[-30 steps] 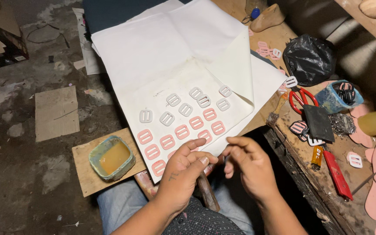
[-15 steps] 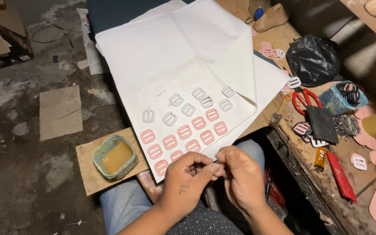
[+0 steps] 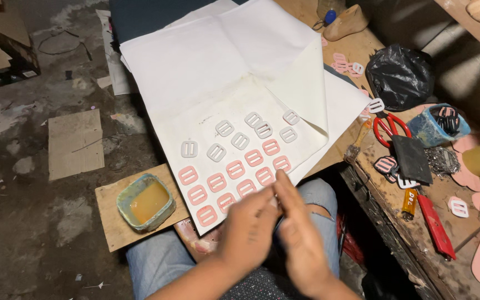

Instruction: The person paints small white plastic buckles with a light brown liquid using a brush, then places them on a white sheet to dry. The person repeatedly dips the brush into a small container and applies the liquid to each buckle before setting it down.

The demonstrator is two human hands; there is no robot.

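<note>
Over lap, left hand (image 3: 249, 233) apparently meets right hand (image 3: 301, 240).

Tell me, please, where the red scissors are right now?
In the head view, the red scissors lie on the workbench at right, between the black bag and a black pad.

head camera looks steeply down, close.

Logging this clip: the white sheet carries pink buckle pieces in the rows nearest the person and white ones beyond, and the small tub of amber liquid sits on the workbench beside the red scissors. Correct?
Not quite. The head view shows the tub of amber liquid on a cardboard piece left of the white sheet, not by the red scissors. The pink buckle pieces and white ones lie as stated.
</note>
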